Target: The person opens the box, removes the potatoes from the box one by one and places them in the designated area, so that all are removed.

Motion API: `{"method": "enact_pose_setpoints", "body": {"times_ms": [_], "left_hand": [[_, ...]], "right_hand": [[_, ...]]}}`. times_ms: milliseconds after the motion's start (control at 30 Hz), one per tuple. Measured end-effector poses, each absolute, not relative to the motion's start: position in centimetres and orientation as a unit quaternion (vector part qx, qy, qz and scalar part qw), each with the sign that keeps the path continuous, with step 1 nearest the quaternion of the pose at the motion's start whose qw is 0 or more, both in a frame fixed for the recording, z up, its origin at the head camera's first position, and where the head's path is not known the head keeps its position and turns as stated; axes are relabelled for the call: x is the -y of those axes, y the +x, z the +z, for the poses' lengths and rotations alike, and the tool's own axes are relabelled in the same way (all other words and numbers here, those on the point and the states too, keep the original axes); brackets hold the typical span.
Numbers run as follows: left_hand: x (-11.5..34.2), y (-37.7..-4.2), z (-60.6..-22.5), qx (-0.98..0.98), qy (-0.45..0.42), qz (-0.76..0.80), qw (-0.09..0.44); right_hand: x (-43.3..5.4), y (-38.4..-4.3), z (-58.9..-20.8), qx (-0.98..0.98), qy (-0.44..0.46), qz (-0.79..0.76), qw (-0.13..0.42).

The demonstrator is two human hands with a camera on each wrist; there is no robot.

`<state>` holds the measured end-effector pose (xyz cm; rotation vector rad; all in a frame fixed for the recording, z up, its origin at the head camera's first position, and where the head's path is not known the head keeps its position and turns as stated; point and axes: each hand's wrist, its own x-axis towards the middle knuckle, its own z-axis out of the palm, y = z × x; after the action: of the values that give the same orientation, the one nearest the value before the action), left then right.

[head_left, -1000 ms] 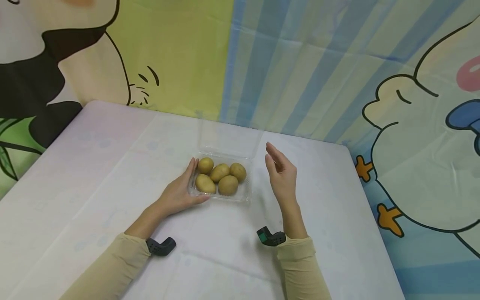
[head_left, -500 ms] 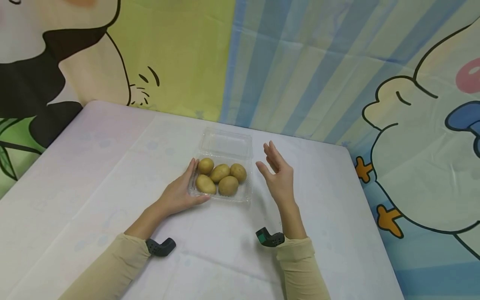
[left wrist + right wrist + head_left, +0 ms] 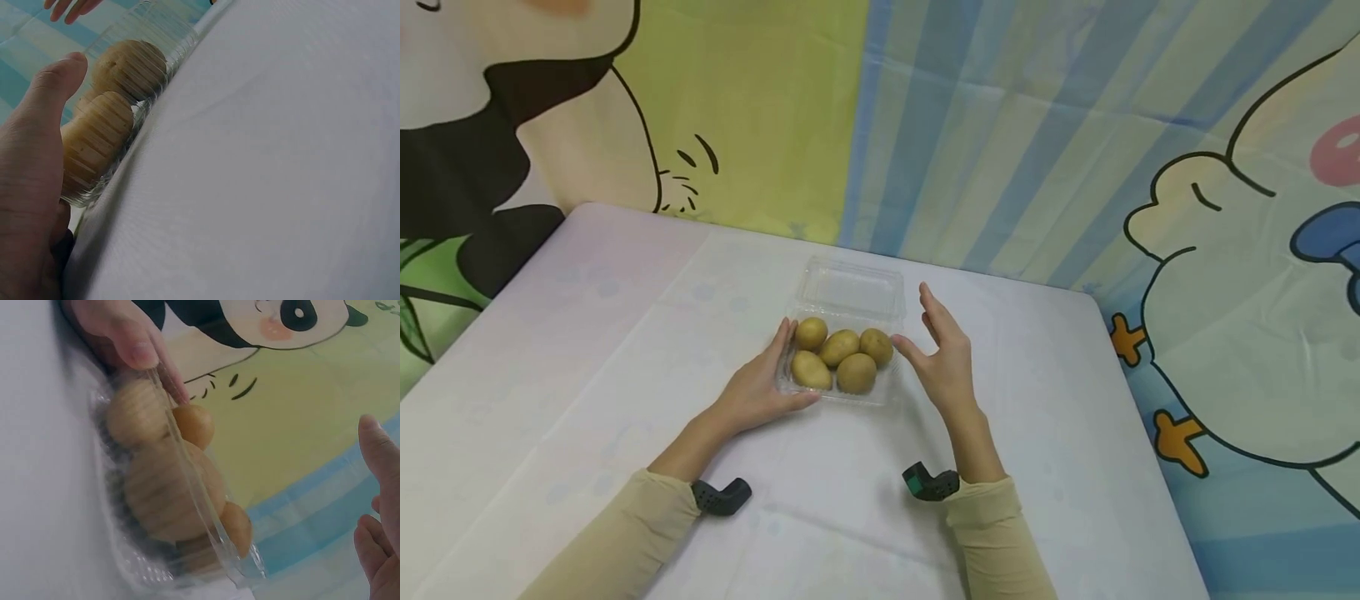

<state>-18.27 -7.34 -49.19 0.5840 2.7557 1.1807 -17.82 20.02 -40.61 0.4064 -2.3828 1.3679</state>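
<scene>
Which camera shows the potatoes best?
The head view: it looks down into the open clear box, so all five potatoes show. The left wrist view shows two plainly from the side, a third mostly hidden; the right wrist view shows several overlapping, some blurred behind the box's wall.

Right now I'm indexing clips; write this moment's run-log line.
left hand: grips box | right hand: beside box, not touching | lid: open | potatoes: five, in box

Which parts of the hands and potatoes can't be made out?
Head view: undersides of potatoes, hidden by their tops.
Left wrist view: left hand, partly cut off by left edge.
Right wrist view: right hand, partly cut off by right edge.
Right wrist view: potatoes' skin, blurred through the clear box.
</scene>
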Motion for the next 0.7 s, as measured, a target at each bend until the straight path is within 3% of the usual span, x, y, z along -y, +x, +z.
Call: {"method": "enact_pose_setpoints", "body": {"times_ms": [700], "left_hand": [[7.4, -18.0, -49.2, -0.899, 0.190, 0.393, 0.043]], "right_hand": [[-13.0, -19.0, -41.5, 0.894, 0.218, 0.354, 0.169]]}}
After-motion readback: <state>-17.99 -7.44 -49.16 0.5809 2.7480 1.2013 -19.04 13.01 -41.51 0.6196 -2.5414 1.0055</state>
